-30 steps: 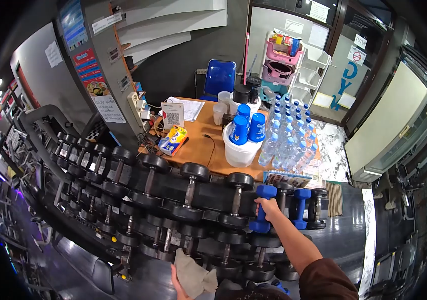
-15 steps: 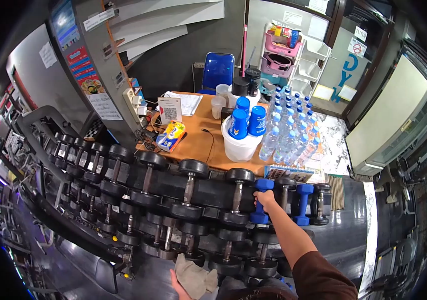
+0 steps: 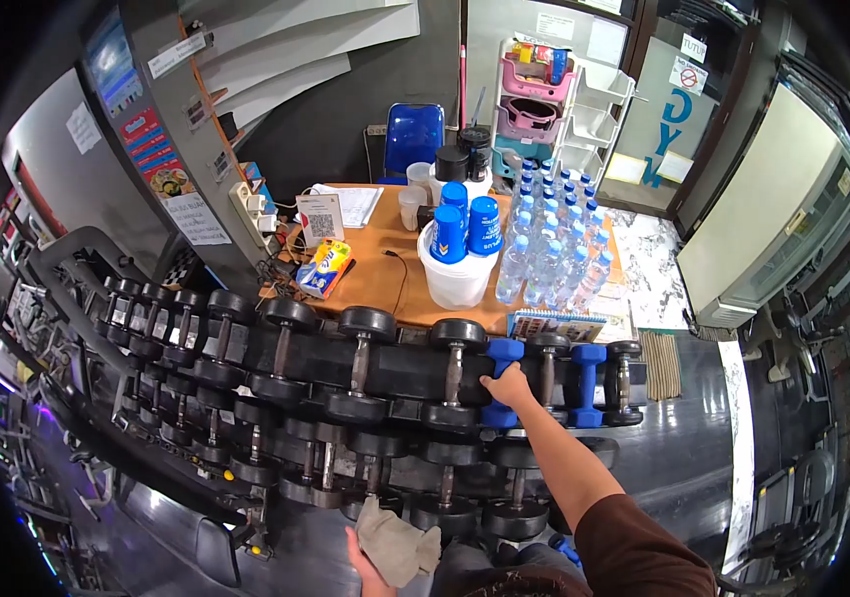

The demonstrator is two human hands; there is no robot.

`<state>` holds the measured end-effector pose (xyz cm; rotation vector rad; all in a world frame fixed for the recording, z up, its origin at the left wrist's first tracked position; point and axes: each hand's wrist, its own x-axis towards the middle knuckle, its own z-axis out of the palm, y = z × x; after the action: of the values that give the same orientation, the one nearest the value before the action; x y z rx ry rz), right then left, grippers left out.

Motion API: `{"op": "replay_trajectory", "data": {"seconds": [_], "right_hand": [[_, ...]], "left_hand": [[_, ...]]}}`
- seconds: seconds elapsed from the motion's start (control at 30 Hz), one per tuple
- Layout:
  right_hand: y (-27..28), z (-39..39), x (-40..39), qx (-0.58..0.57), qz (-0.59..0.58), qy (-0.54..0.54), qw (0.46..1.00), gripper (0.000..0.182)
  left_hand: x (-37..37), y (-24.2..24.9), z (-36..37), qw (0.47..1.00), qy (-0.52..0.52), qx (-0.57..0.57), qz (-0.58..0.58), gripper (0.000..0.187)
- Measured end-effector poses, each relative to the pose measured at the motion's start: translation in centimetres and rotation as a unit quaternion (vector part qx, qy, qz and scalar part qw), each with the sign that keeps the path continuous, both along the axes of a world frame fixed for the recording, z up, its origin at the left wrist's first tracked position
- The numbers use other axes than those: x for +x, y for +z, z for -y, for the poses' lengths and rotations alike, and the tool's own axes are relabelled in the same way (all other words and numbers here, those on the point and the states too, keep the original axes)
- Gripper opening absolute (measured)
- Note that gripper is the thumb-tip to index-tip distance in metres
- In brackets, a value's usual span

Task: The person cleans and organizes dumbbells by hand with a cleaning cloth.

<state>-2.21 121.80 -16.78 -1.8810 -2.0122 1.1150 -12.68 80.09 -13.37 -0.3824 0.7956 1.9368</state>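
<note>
My right hand (image 3: pixel 509 386) is closed round the handle of a blue dumbbell (image 3: pixel 502 415) on the rack's upper tier. The dumbbell's two ends show above and below my fingers. To its left lies a black dumbbell with a metal handle (image 3: pixel 456 373), and to its right another black one (image 3: pixel 547 373). A second blue dumbbell (image 3: pixel 587 386) sits farther right. Low in the view, my left hand (image 3: pixel 369 569) holds a crumpled grey-beige cloth (image 3: pixel 398 543) in front of the lower tier; the cloth hides most of its fingers.
Behind the rack (image 3: pixel 403 376) stands an orange-brown desk (image 3: pixel 370 264) with several water bottles (image 3: pixel 554 244), a white bucket (image 3: pixel 457 279) bearing blue cups, a yellow-blue box (image 3: pixel 324 269) and a spiral calendar (image 3: pixel 556 325). Several black dumbbells (image 3: pixel 448 481) fill the lower tier. Gym machines stand at the left.
The whole scene has shifted a little left and up as my head moved. My right hand stays on the blue dumbbell, its grip slightly turned. My left hand still holds the cloth.
</note>
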Motion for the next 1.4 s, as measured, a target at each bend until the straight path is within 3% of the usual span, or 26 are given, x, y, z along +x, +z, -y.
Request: {"op": "replay_trajectory", "data": {"seconds": [0.2, 0.3, 0.4, 0.5, 0.6, 0.73, 0.87, 1.07, 1.23, 1.3, 1.4], "right_hand": [[-0.7, 0.6, 0.8, 0.0, 0.004, -0.002, 1.0, 0.069], [-0.5, 1.0, 0.9, -0.003, -0.011, -0.021, 1.0, 0.068], [-0.6, 1.7, 1.4, 0.024, -0.018, -0.007, 1.0, 0.07], [-0.8, 3.4, 1.9, 0.145, -0.043, -0.001, 0.988, 0.067], [1.0, 5.9, 3.5, 0.192, -0.036, 0.059, 0.979, 0.068], [5.0, 12.2, 7.4, 0.245, -0.002, 0.132, 0.96, 0.051], [3.1, 18.4, 13.8, 0.229, -0.082, 0.197, 0.95, 0.042], [-1.5, 26.4, 25.4, 0.073, -0.14, 0.197, 0.968, 0.039], [-1.2, 31.5, 30.8, -0.112, -0.242, 0.173, 0.948, 0.041], [-0.5, 33.2, 32.7, -0.25, -0.3, 0.179, 0.903, 0.051], [2.7, 35.3, 34.7, -0.477, -0.384, 0.142, 0.778, 0.059]], "left_hand": [[1.3, 1.3, 1.2, 1.0, -0.012, 0.013, 0.007, 0.072], [2.2, 3.5, 0.6, 0.966, -0.054, 0.253, 0.016, 0.067], [2.2, 2.0, 2.3, 0.992, -0.034, 0.112, 0.047, 0.069], [2.3, 0.2, 2.8, 1.0, -0.019, -0.012, 0.009, 0.071], [2.9, -0.4, 1.8, 1.0, -0.01, 0.03, -0.001, 0.072], [4.9, 1.4, 0.3, 0.998, -0.025, 0.056, 0.025, 0.071], [7.6, 1.9, 0.6, 0.997, -0.051, 0.061, 0.015, 0.071], [14.1, 2.7, 2.2, 0.99, -0.112, 0.085, 0.015, 0.069], [20.7, 3.8, 4.5, 0.987, -0.153, 0.047, 0.03, 0.071], [23.1, 4.0, 5.6, 0.985, -0.168, 0.021, 0.018, 0.071], [26.0, 4.1, 7.0, 0.982, -0.187, -0.002, -0.021, 0.071]]}}
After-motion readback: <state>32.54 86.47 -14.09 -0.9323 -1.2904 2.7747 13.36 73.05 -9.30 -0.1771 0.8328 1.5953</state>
